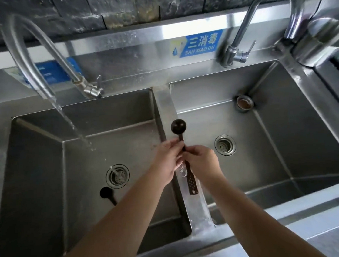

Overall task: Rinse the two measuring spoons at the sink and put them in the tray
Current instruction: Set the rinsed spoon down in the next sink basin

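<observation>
Both hands hold one dark brown measuring spoon (178,126) above the steel divider between the two basins. Its round bowl points away from me and its perforated handle end points toward me. My left hand (169,162) and my right hand (203,163) both pinch the middle of the handle. A second dark measuring spoon (106,193) lies on the floor of the left basin (36,155), just in front of the drain (117,176); my left forearm hides part of its handle. Water runs from the left tap (29,63) into the left basin.
The right basin (282,132) holds nothing besides its drain (225,145) and an overflow fitting (245,103). The right tap (261,21) is off. A steel container (321,39) stands at the far right edge. A blue sign (199,43) is on the backsplash. No tray shows.
</observation>
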Available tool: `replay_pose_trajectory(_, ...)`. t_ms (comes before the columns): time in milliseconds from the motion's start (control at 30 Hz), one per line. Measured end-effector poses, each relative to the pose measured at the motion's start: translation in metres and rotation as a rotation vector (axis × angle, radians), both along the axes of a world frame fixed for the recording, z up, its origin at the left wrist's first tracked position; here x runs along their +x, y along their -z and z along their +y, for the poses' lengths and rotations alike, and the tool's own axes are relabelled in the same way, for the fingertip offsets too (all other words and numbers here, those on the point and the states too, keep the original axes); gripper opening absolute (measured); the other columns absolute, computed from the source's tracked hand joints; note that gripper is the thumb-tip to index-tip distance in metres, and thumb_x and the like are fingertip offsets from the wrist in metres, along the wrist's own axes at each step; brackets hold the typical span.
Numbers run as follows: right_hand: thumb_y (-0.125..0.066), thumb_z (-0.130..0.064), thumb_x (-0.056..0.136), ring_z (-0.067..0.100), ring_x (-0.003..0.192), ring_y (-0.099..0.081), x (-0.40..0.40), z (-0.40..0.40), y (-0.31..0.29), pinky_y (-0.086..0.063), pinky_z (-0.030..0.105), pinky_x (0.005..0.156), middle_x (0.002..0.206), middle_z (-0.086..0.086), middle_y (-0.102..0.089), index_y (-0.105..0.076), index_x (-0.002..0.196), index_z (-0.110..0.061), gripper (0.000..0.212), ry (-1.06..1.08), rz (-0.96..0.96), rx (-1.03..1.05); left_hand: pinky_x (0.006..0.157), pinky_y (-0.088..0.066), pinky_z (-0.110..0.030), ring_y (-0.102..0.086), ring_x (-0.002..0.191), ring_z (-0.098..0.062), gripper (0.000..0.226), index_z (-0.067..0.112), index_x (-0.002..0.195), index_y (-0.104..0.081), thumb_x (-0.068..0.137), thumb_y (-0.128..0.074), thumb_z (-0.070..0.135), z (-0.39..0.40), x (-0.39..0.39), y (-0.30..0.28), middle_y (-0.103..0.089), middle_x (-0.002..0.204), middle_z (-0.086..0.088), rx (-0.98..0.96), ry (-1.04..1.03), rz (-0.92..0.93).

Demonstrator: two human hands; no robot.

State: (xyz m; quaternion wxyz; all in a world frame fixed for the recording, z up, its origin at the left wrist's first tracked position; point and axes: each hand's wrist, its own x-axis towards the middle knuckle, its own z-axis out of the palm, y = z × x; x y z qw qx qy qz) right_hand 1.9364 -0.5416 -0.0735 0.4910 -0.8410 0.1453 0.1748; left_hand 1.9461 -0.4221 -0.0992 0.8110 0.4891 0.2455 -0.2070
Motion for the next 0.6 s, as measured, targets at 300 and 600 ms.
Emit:
replay_pose_trajectory(300,-0.067,-0.010,0.081,0.020,0.050,-0.052,0.031,-0.142,0.062,-0.040,0.029,0.050,0.059,0.009,-0.060,-0.070,0.066,-0.008,0.015,0.203,0.313,0.022,0.077,-0.049,-0.026,-0.067,0.083,-0.019,0.018,0.012,0.097,-0.077,0.078,-0.075,0.011,-0.149,0.047,0.063,-0.076,0.093,-0.011,0.641,0.360,-0.094)
replay_pose_trajectory(600,-0.062,0.007,0.086,0.006,0.026,-0.053,0.032,-0.192,0.177,-0.037,0.013,0.029,0.044,0.005,-0.060,-0.060,0.064,-0.009,0.028,0.216,0.691,0.082,0.063,-0.045,-0.027,-0.070,0.092,-0.034,0.022,0.008,0.094,-0.078,0.076,-0.067,-0.002,-0.194,0.043,0.173,-0.075,0.093,-0.020,0.889,0.843,0.011)
